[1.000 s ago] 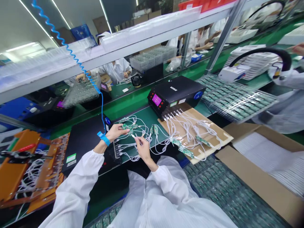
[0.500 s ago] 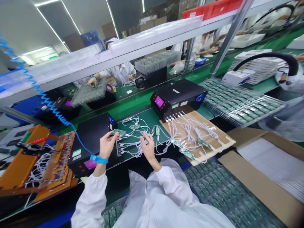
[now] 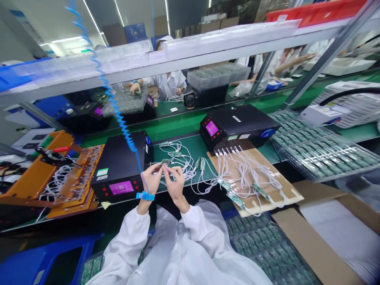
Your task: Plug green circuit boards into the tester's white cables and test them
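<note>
In front of my body, my left hand (image 3: 151, 181) is closed on a small green circuit board (image 3: 166, 161), which shows just past its fingertips. A blue wrist strap (image 3: 145, 196) with a coiled blue cord circles that wrist. My right hand (image 3: 175, 181) is closed in a pinch against the board's near end, its fingertips meeting those of the left. What the right fingers grip there is too small to make out. Beyond the hands, white cables (image 3: 185, 164) lie tangled on the green mat, with more boards (image 3: 175, 154) at their ends.
Left stands a black box (image 3: 121, 158) with a lit screen, beside an orange clamp fixture (image 3: 59, 178). Another black box (image 3: 237, 122) feeds cables onto a cardboard sheet (image 3: 279, 194). Clear trays of boards (image 3: 320, 150) and an open carton (image 3: 314, 233) are at right. A shelf (image 3: 184, 55) crosses above.
My hands have come together: the left moved right and down with the board, the right moved left and now pinches at the board's end. The view has shifted left.
</note>
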Available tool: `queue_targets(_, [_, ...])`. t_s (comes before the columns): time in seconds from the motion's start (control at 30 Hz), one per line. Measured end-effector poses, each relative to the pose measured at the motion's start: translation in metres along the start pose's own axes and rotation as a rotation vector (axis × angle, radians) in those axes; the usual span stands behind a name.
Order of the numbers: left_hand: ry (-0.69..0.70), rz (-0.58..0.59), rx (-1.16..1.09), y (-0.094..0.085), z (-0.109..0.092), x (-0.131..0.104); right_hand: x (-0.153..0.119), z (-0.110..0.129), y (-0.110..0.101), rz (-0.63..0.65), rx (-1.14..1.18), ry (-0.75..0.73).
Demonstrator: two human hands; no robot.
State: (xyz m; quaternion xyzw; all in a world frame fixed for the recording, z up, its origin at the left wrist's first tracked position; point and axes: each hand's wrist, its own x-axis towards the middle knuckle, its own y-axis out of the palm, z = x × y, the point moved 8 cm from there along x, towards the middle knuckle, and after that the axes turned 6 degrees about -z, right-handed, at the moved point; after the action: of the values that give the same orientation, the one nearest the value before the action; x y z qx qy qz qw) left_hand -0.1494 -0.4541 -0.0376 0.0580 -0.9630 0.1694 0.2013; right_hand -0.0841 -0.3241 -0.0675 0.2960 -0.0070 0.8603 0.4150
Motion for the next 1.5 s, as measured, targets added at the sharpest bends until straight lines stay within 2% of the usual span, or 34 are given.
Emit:
queue_targets(0.13, [-0.032, 0.009, -0.063, 0.002, 0.008, -0.002, 0.002, 0.002, 0.002, 0.01, 0.01, -0.022])
queue_targets(0.37, [-0.063, 0.006, -0.039, 0.006, 0.015, -0.002, 0.004, -0.001, 0.007, 0.026, -0.036, -0.011])
queue_targets(0.53, [0.02, -0.018, 0.039, 0.004, 0.009, -0.003, 0.005, -0.001, 0.007, 0.03, -0.034, -0.041])
queue_targets(0.83, [0.102, 0.048, 0.124, 0.011, 0.003, -0.008, 0.009, -0.001, 0.006, 0.049, -0.042, -0.076])
queue_targets(1.1, [0.135, 0.057, 0.157, 0.013, 0.007, -0.003, 0.011, -0.006, 0.014, 0.157, -0.042, -0.082])
queue_targets(1.2, [0.226, 0.032, 0.231, 0.004, -0.003, -0.016, 0.013, -0.008, 0.019, 0.204, 0.011, -0.109])
queue_targets(1.3, [0.285, -0.083, 0.373, -0.018, -0.014, -0.046, 0.016, -0.02, 0.033, 0.276, -0.042, -0.091])
queue_targets(1.4, [0.21, -0.222, 0.521, -0.045, -0.008, -0.079, 0.017, -0.043, 0.054, 0.375, -0.155, -0.046])
queue_targets(1.5, [0.09, -0.186, 0.631, -0.054, 0.013, -0.096, 0.012, -0.069, 0.076, 0.473, -0.204, 0.017])
